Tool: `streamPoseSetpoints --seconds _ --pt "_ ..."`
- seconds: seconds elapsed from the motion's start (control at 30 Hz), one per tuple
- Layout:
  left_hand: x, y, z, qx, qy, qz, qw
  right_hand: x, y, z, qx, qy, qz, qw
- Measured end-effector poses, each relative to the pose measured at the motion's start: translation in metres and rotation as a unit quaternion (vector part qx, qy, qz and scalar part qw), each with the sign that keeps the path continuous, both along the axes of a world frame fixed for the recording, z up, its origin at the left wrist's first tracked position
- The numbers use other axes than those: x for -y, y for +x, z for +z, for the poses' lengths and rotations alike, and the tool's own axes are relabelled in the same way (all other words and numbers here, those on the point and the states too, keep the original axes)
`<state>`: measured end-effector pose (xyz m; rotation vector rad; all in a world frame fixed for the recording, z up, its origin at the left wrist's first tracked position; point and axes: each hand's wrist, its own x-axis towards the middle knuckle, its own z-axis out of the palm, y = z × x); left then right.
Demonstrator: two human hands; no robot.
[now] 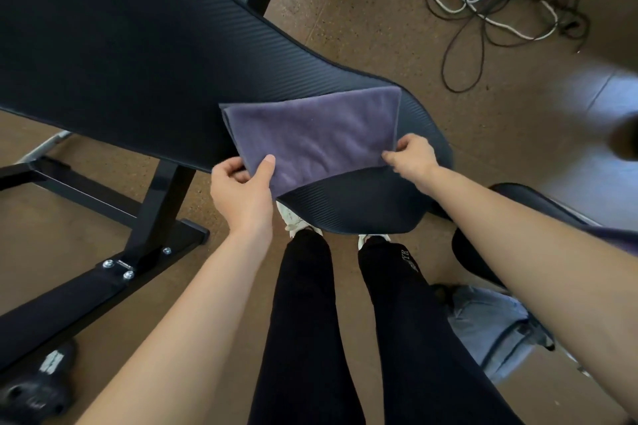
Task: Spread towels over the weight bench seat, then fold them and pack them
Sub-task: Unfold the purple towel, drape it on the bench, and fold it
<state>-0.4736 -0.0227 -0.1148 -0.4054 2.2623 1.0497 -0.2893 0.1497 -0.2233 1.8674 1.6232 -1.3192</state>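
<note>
Across the upper left of the frame runs the black padded weight bench seat, sloping down toward the centre. At centre-left the left hand grips the near left corner of the purple towel, thumb on top and fingers curled beneath. The purple towel lies folded on the seat's near end; it looks soft, light and limp, so it would likely sag unless held by two corners. Centre-right, the right hand pinches the near right corner. Loose cables lie on the floor at upper right.
</note>
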Motion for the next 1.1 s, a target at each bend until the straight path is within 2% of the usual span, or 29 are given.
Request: streamPoseSetpoints --seconds 0.07,0.13,0.2,0.3,0.37,0.57,0.7,0.87,1.0,1.03,1.1 --pt "0.0 -0.012 0.007 -0.036 -0.005 -0.088 0.995 0.01 0.012 0.002 0.033 -0.019 0.06 0.997" --pt "-0.003 -0.028 0.008 -0.065 -0.018 -0.147 0.987 0.013 0.019 0.007 0.023 0.038 0.069 0.997" --pt "-0.009 -0.043 0.007 -0.106 -0.027 -0.197 0.974 0.013 0.02 0.012 -0.032 0.068 0.034 0.997" --pt "-0.024 -0.057 0.008 -0.168 -0.034 -0.246 0.954 0.016 0.015 0.012 -0.135 0.011 0.002 0.991" --pt "-0.032 -0.058 0.01 -0.183 -0.022 -0.269 0.945 0.016 0.011 0.009 -0.167 -0.027 0.004 0.986" --pt "-0.046 -0.012 0.018 -0.161 0.087 -0.365 0.913 0.007 0.007 0.011 -0.19 -0.127 -0.12 0.966" --pt "-0.047 0.038 -0.006 -0.097 0.109 -0.43 0.891 -0.001 0.01 0.013 -0.209 -0.206 -0.169 0.941" --pt "-0.056 0.086 -0.043 -0.073 0.062 -0.467 0.879 -0.004 0.02 0.012 -0.254 -0.255 -0.217 0.908" --pt "-0.057 0.098 -0.067 -0.105 0.011 -0.497 0.861 -0.004 0.029 0.013 -0.301 -0.297 -0.261 0.868" --pt "-0.055 0.097 -0.072 -0.113 -0.004 -0.507 0.855 -0.003 0.03 0.013 -0.301 -0.297 -0.261 0.868" --pt "-0.052 0.093 -0.078 -0.118 -0.02 -0.538 0.835 0.002 0.029 0.013 -0.275 -0.251 -0.249 0.894"
